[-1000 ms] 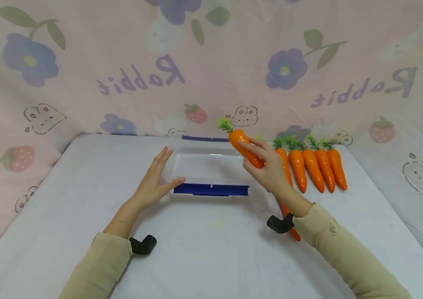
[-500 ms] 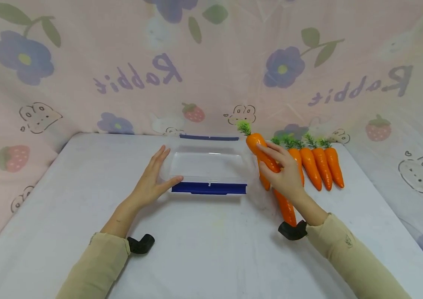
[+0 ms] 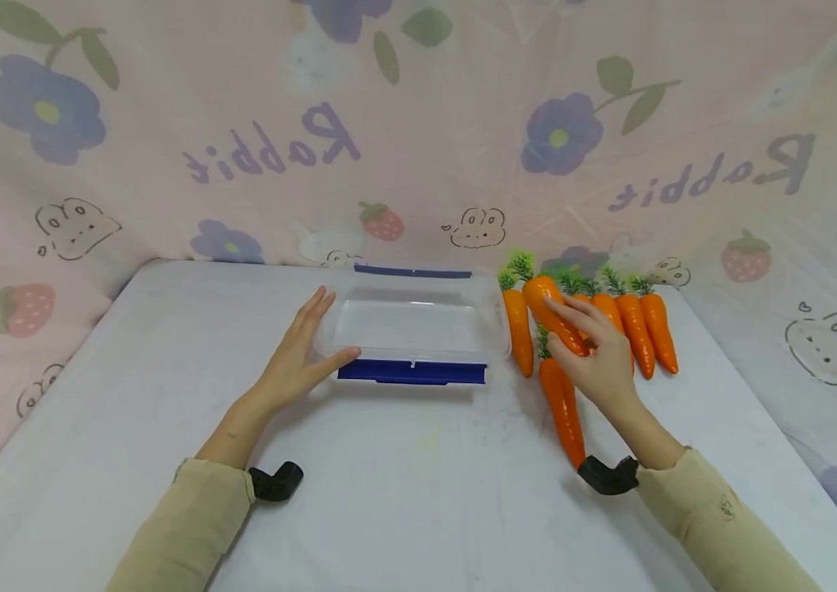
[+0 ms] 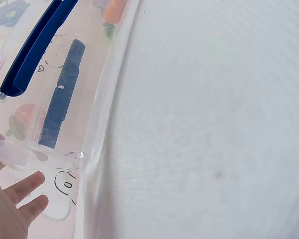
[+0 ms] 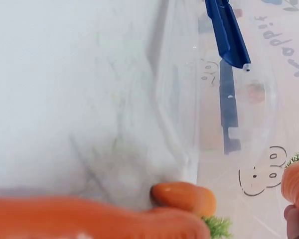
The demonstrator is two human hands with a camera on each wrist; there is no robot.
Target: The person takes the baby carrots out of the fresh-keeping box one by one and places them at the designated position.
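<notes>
In the head view, a clear plastic storage box [image 3: 405, 329] with blue side latches [image 3: 411, 372] stands at the table's middle. My left hand [image 3: 293, 353] rests at the box's left end, fingers straight and thumb near the front corner. Its fingertips [image 4: 35, 206] show beside the box in the left wrist view. To the right of the box, my right hand [image 3: 603, 362] holds a carrot [image 3: 553, 308] between thumb and fingers, green top pointing away. The same carrot [image 5: 296, 186] is partly visible at the right wrist view's edge.
One carrot [image 3: 518, 333] lies against the box's right end. Another carrot [image 3: 562, 411] lies nearer, below my right hand. Several carrots [image 3: 658, 333] lie side by side farther right, some partly hidden by that hand. A printed cloth [image 3: 418, 164] hangs behind the table [image 3: 404, 493].
My right hand has carried the carrot rightward and slightly nearer, from over the box's right end to above the other carrots. My left hand stays at the box.
</notes>
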